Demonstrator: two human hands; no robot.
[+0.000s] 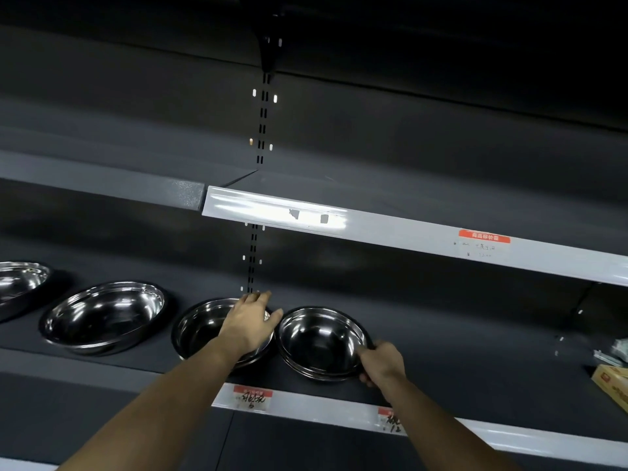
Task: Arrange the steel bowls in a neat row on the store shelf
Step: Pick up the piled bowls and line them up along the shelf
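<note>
The store shelf (441, 341), a dark board with a white price rail along its front edge, is the largest thing and carries everything. On it four steel bowls are seen in a line, all upright with the open side up, probably so that buyers can look into them. The upright slotted post (252, 256) at the back wall is taken as landmark. Far left of the post, a bowl (20, 280) is cut by the picture edge; nearer to the post a wide bowl (105, 316) stands apart from the others. Just below the post is a third bowl (204, 329), and right of the post a fourth bowl (321, 343), which looks like a stack of several; the two rims seem almost touching.

The left hand (249, 322) is laid over the third bowl with fingers stretched, holding nothing, perhaps to steady it. The right hand (382, 363) grips the near right rim of the fourth bowl, probably so that this bowl can be shifted into the line.

A cardboard box (611, 385) lies far right of the post.
</note>
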